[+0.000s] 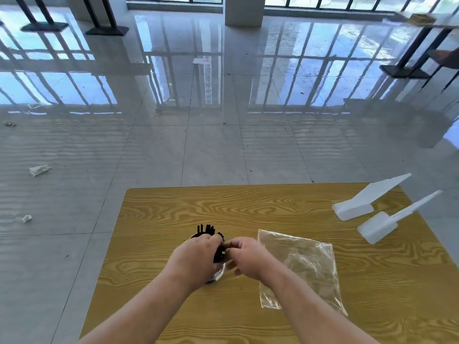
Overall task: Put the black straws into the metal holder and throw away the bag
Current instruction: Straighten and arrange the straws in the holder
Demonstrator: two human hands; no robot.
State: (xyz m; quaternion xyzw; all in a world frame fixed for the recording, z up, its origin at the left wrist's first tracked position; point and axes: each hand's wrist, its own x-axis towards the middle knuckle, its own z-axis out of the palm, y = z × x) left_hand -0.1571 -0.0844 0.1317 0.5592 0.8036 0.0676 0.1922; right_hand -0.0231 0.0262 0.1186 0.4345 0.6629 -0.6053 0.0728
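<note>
Gathering straws (206, 228) at the holder (219, 274): both hands meet over its mouth. The left hand (196, 256) curls round a dark bunch, likely to keep it bundled and upright while it seats. The right hand (244, 259) pinches the same bunch from the side with thumb and forefinger, probably steering stray ends inside the rim. Other straws stand fanned in the holder beyond the left knuckles. Holder sits front-middle on the surface (248, 207), mostly hidden; only a strip of shiny wall shows. Bag (303, 264) lies flat and looks empty, just right of the right hand, handy for binning. Two white scoops (352, 207) rest well apart, far right.
</note>
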